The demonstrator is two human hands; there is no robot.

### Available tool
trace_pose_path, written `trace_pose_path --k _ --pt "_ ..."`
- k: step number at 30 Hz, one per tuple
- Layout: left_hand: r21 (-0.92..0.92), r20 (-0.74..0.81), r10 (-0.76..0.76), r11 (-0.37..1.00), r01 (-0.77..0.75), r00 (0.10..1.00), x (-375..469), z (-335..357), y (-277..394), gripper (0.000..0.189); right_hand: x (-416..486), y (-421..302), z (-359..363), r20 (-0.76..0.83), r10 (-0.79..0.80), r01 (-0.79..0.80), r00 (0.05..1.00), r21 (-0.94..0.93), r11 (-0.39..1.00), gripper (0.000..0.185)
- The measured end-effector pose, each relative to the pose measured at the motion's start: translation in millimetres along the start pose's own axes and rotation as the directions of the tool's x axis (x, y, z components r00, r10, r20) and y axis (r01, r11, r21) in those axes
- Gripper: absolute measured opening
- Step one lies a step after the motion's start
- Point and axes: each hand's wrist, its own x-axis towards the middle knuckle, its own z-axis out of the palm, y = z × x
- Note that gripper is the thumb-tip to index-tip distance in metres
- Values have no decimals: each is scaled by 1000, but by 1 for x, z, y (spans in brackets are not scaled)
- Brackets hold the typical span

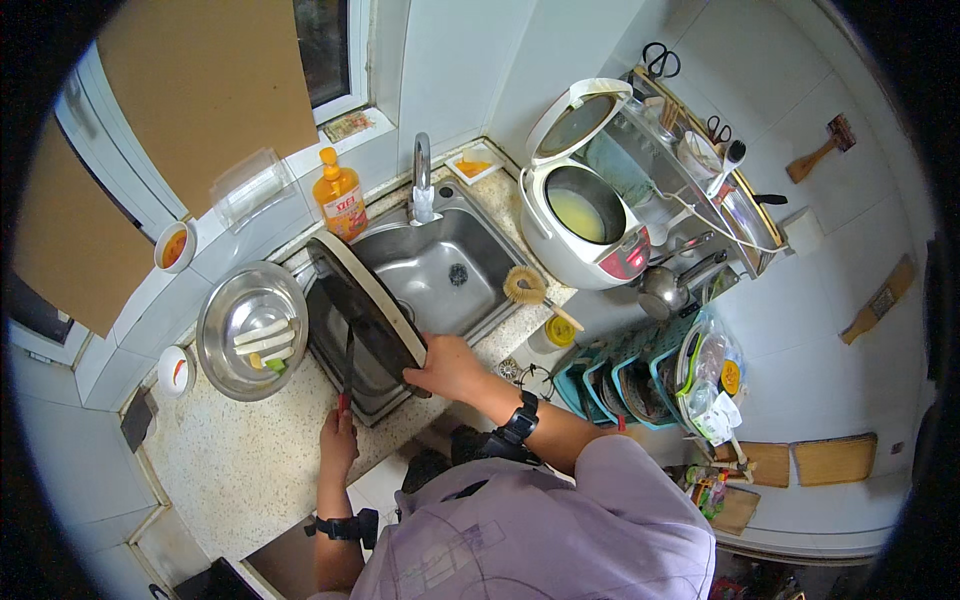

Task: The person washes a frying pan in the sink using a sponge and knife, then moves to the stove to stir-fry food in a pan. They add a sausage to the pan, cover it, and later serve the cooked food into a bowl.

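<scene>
My right hand [450, 369] grips the near end of a thick chopping board [377, 291]. The board stands tilted on edge over the left part of the stainless steel sink [480, 232], its dark face turned left and a pale band along its edge. In my left hand [339, 442] is the red handle of a knife [348, 367], its dark narrow blade pointing away from me beside the board's face. Left of the sink, a stainless steel bowl [217, 330] holds several white strips [262, 334] and small yellow and green pieces.
A chrome tap [422, 176] and an orange detergent bottle [341, 199] stand behind the sink. A round brush [525, 285] lies on its right rim. Further right is a rice cooker [536, 225] with its lid raised. Small bowls [176, 371] [166, 261] sit at left.
</scene>
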Motion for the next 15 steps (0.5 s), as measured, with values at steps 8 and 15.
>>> trace_pose_path --k 8,15 --pt "28 -50 -10 1000 11 999 13 7 -18 34 0 13 4 -27 -40 38 999 -72 997 52" --pt "81 -50 62 995 -58 997 6 13 -18 38 -4 25 9 -57 -58 57 997 -20 998 51"
